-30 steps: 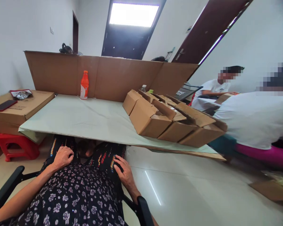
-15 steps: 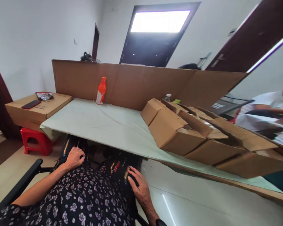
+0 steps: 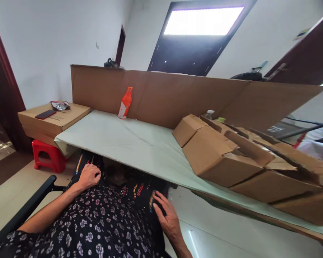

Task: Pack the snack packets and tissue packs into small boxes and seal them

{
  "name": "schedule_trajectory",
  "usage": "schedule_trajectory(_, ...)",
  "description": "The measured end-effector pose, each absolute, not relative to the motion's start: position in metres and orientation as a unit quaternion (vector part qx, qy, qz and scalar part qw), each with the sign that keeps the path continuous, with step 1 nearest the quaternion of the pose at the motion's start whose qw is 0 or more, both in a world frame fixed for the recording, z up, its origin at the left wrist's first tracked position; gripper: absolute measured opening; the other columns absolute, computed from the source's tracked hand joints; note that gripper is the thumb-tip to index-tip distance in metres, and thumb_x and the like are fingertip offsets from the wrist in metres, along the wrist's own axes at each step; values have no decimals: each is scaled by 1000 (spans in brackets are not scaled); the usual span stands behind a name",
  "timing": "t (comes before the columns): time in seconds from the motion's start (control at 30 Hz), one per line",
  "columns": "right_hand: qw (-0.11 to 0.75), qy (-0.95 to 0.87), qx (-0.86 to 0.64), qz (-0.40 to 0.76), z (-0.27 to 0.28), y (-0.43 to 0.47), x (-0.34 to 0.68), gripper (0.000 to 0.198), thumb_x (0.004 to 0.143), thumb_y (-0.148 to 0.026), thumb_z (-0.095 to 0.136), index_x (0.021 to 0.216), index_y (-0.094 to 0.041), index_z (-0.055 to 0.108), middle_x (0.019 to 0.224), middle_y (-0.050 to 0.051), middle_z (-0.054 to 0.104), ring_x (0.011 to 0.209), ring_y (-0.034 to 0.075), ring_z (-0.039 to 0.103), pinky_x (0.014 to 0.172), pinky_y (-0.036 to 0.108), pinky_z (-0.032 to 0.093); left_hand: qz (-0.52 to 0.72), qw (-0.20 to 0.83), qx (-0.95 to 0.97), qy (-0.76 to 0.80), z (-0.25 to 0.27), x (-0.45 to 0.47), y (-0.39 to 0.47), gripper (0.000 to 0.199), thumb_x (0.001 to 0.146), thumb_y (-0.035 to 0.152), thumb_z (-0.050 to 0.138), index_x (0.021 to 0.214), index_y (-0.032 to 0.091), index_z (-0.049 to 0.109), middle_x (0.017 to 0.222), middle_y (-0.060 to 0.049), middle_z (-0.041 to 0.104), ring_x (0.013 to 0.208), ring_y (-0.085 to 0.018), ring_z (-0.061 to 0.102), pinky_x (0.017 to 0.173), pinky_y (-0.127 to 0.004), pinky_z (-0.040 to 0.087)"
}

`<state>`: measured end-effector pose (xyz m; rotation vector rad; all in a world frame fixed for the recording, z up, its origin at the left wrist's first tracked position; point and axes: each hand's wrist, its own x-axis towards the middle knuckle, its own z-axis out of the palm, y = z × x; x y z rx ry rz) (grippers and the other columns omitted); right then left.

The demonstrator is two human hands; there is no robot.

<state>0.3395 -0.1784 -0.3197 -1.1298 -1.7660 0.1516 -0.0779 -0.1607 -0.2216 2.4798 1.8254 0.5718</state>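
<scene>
My left hand [image 3: 89, 175] rests on my left thigh with its fingers loosely bent and nothing in them. On my right thigh lies my right hand [image 3: 168, 216], thumb and fingers apart, holding nothing. Both hands touch the dark patterned trousers [image 3: 144, 187], below the front edge of the pale green table [image 3: 118, 139]. An orange bottle [image 3: 125, 103] with a white lower part stands at the back of the table. Several open brown cardboard boxes [image 3: 208, 148] sit in a row on the table's right side.
A tall cardboard panel [image 3: 161, 89] lines the table's back. At left, a closed carton [image 3: 40, 123] bears a phone [image 3: 45, 114] and a silvery packet [image 3: 60, 105], above a red stool [image 3: 48, 156]. A black armrest [image 3: 39, 200] is beside my left arm. Part of a person shows far right.
The view has swung to the right, so the table, bottle and boxes lie differently in the picture. Both hands stay resting on my thighs. Less of the person at right shows.
</scene>
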Motion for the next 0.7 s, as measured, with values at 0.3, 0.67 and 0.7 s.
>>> schedule_trajectory(0.3, 466, -729, -497, 62, -298, -180, 326, 35, 102, -40, 54, 124, -26, 77, 143, 13, 69, 134, 29, 64, 112, 52, 52, 177, 24, 816, 551, -207, -75, -146, 31, 103, 39, 67, 127, 19, 66, 130, -10, 67, 111, -25, 69, 97, -47, 60)
schedule_trajectory(0.67, 473, -716, -493, 144, -286, -177, 320, 37, 100, -36, 56, 132, -28, 73, 151, 12, 63, 144, 30, 55, 121, 56, 42, 113, -1, 830, 547, -196, -74, -135, 27, 102, 38, 68, 120, 17, 69, 124, -9, 70, 110, -25, 69, 98, -48, 59)
schedule_trajectory(0.7, 470, -717, -490, 158, -284, -176, 318, 37, 99, -36, 58, 133, -28, 73, 152, 11, 62, 145, 29, 54, 123, 55, 41, 110, -4, 833, 542, -195, -73, -133, 27, 102, 38, 68, 119, 17, 69, 123, -9, 70, 110, -25, 69, 98, -48, 59)
